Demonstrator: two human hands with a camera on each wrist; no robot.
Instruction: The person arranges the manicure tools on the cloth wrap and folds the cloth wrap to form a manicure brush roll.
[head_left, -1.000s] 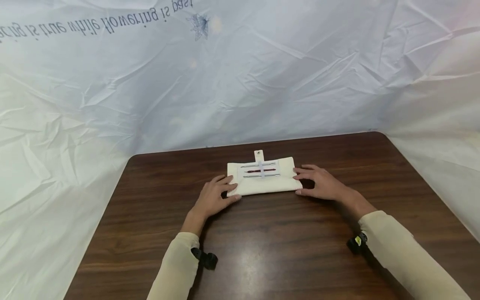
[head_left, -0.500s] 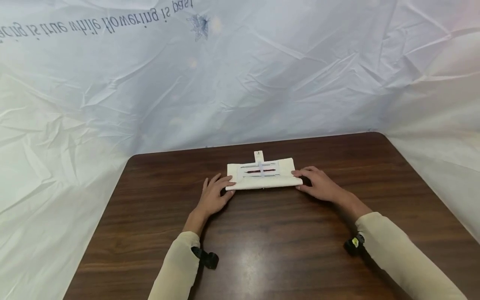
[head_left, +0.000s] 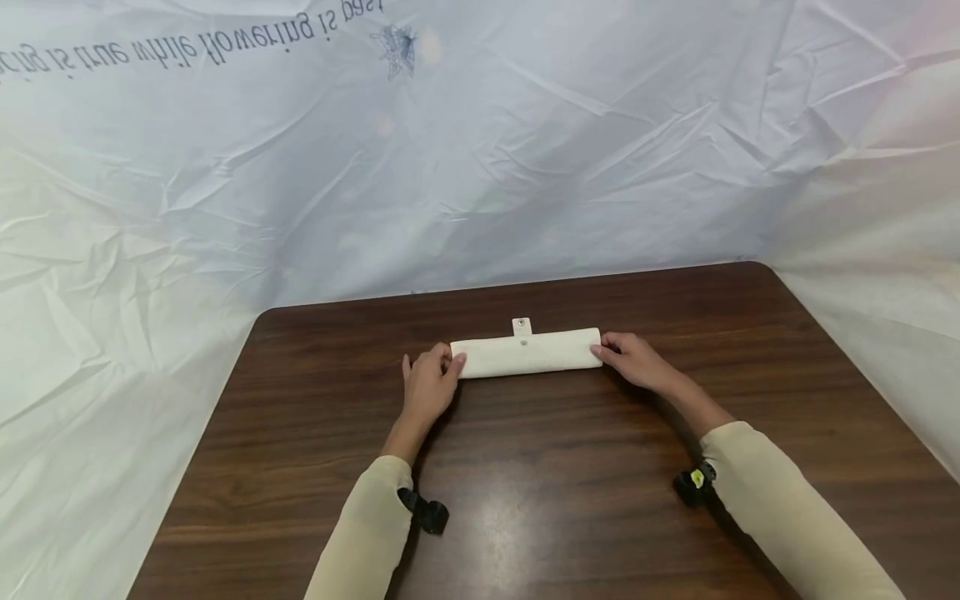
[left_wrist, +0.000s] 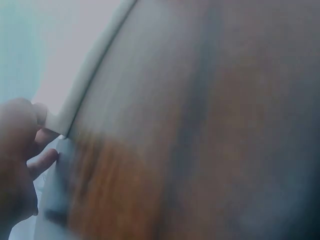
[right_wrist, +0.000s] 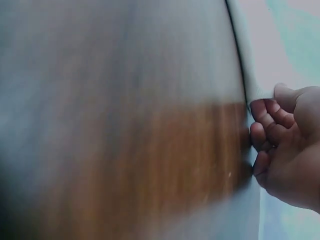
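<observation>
A white tool pouch (head_left: 528,354), folded into a narrow strip, lies across the far part of the table. A short strap (head_left: 521,326) with a snap button points away from its far edge, and another stud shows on the pouch near the strap. At the left end, my left hand (head_left: 429,385) pinches the pouch, thumb on top and fingers at the edge. My right hand (head_left: 633,360) grips the right end, with the thumb on its face and, in the right wrist view, the fingers (right_wrist: 272,120) curled under it. The slim tools inside are hidden by the fold.
The brown wooden table (head_left: 510,467) has rounded far corners. A pale printed sheet (head_left: 480,167) hangs behind it and along the sides. Black wrist straps sit on the left sleeve (head_left: 367,525) and the right sleeve (head_left: 787,500).
The pouch's near part has been folded over away from me, covering the slim tools that showed earlier. Both hands turned with it and now hold its ends.
</observation>
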